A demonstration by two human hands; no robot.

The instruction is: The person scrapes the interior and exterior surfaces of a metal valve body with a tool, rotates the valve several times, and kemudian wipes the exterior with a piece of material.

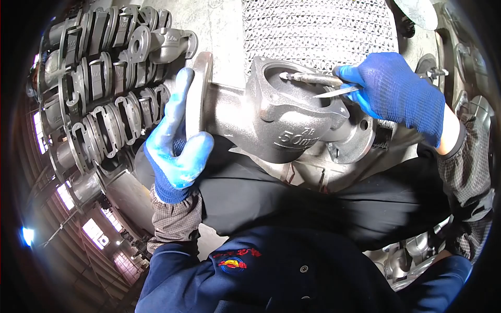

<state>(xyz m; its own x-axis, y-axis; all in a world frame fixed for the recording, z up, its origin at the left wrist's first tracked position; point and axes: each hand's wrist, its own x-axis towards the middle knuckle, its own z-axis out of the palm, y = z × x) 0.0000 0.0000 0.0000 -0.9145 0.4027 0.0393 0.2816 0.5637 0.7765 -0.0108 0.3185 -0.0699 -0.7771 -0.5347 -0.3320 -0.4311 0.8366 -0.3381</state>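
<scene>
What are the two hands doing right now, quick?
Left hand: closed around the flange of the grey valve casting, holding it steady.
Right hand: closed on a slim metal tool poking into the casting's top opening.

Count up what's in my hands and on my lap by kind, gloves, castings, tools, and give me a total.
Blue gloves: 2, on the left hand and the right hand
Grey valve casting across the lap: 1
Slim metal tools held in the right hand: 2, a rod-shaped tool and a thin pointed tool
Total: 5
The stacked castings on the left overlap too much to count.
</scene>
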